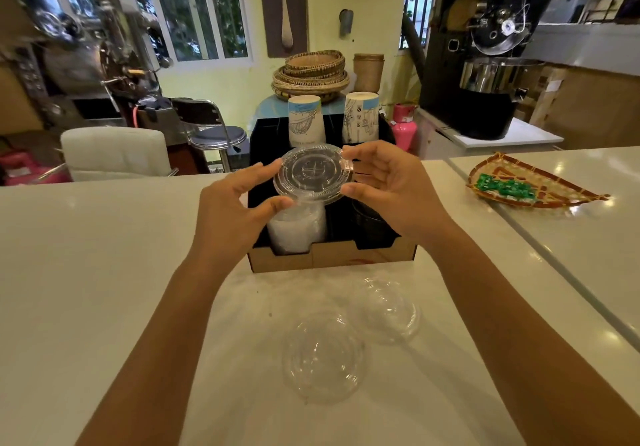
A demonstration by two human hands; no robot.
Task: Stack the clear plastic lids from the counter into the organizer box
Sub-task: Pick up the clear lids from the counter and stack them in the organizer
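Observation:
A flat clear plastic lid (313, 173) is held level above the organizer box (332, 258), between my left hand (235, 210) on its left rim and my right hand (388, 186) on its right rim. Under it, in the box's left front compartment, stands a stack of clear lids (298, 227). The right front compartment looks dark; its contents are hard to make out. Two clear dome lids lie on the white counter before the box, one near the middle (323, 355) and one to its right (389, 310).
Two stacks of paper cups (304, 120) (360, 116) stand in the back of the box. A woven tray with green packets (519, 186) sits on the counter to the right. A seam (519, 234) splits the counter on the right. Chairs and machines stand beyond.

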